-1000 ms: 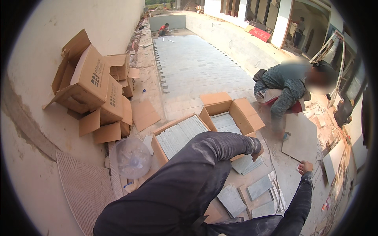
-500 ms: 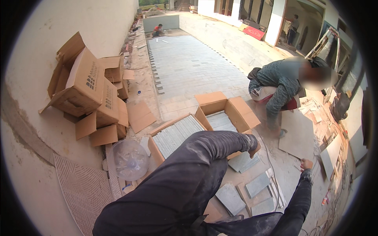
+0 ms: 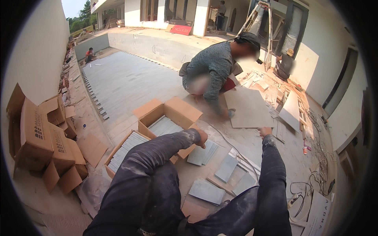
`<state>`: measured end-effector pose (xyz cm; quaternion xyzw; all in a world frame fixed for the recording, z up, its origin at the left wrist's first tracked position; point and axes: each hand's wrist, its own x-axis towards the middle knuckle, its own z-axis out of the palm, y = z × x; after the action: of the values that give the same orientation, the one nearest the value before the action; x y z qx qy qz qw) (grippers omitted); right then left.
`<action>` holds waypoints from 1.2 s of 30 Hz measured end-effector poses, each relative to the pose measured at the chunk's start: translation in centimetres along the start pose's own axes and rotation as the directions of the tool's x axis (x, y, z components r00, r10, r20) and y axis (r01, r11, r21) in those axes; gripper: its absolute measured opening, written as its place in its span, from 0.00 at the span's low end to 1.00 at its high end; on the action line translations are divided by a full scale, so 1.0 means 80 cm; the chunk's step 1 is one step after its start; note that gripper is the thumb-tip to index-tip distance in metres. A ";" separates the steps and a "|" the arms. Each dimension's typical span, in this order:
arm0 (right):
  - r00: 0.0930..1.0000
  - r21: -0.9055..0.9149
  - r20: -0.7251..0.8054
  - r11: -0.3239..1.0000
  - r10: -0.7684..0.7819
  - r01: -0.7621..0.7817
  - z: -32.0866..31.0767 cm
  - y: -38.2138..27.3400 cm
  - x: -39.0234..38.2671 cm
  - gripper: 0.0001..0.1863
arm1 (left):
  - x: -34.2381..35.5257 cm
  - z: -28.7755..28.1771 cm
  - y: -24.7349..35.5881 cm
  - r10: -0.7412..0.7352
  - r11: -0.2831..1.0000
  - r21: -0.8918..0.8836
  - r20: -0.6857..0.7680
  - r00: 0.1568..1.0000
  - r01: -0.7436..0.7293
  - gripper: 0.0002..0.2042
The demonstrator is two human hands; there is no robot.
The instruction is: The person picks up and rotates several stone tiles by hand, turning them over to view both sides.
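My left hand (image 3: 201, 137) hangs loosely, fingers bent, above stacked grey-green tiles (image 3: 199, 154) beside two open cartons (image 3: 182, 107) of tiles. My right hand (image 3: 264, 131) grips the near edge of a large square beige tile (image 3: 246, 106). Across from me a crouching co-worker (image 3: 214, 65) in a grey-green top has a hand (image 3: 230, 113) at the same tile's left edge. More loose tiles (image 3: 206, 190) lie by my legs, with a cable (image 3: 236, 154) running past them.
Stacked cardboard boxes (image 3: 35, 133) stand by the left wall. Beyond is a tiled pool floor (image 3: 130, 78) with a worker (image 3: 88, 56). A ladder (image 3: 269, 35), a seated worker (image 3: 284, 65), timber scraps and boards (image 3: 289, 110) line the right side, along with tangled cords (image 3: 315, 181).
The view has swung right, shifting the scene leftward. My hands stay in much the same positions, the right still at the square tile's edge with the co-worker opposite.
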<state>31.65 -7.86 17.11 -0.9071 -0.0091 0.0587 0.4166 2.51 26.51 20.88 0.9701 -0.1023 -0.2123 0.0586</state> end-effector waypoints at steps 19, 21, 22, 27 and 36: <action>0.930 -0.544 0.136 0.759 -0.342 0.359 -0.014 0.000 0.010 0.14 | -0.026 -0.023 -0.005 0.012 1.000 -0.018 -0.003 1.000 -0.012 0.22; 0.962 -0.581 0.156 0.767 -0.224 0.273 -0.019 -0.005 -0.008 0.13 | -0.018 -0.018 -0.007 0.057 0.998 0.027 -0.007 0.998 -0.057 0.21; 0.978 -0.562 0.143 0.800 -0.154 0.208 -0.021 -0.014 -0.017 0.14 | -0.018 -0.013 -0.014 0.057 0.998 -0.030 -0.064 0.996 -0.059 0.21; 0.993 -0.487 0.065 0.865 -0.099 0.118 -0.043 -0.012 -0.031 0.15 | -0.021 -0.018 -0.006 0.000 0.998 -0.059 -0.033 0.999 -0.002 0.22; 0.993 -0.384 0.114 0.923 0.025 0.021 0.011 -0.057 -0.057 0.13 | -0.039 -0.009 -0.033 -0.065 0.995 -0.082 -0.016 0.998 0.064 0.21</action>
<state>27.19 -4.53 20.41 -0.9663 -0.0440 0.1090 0.2291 0.48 29.85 22.33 0.9716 -0.0615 -0.2091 0.0921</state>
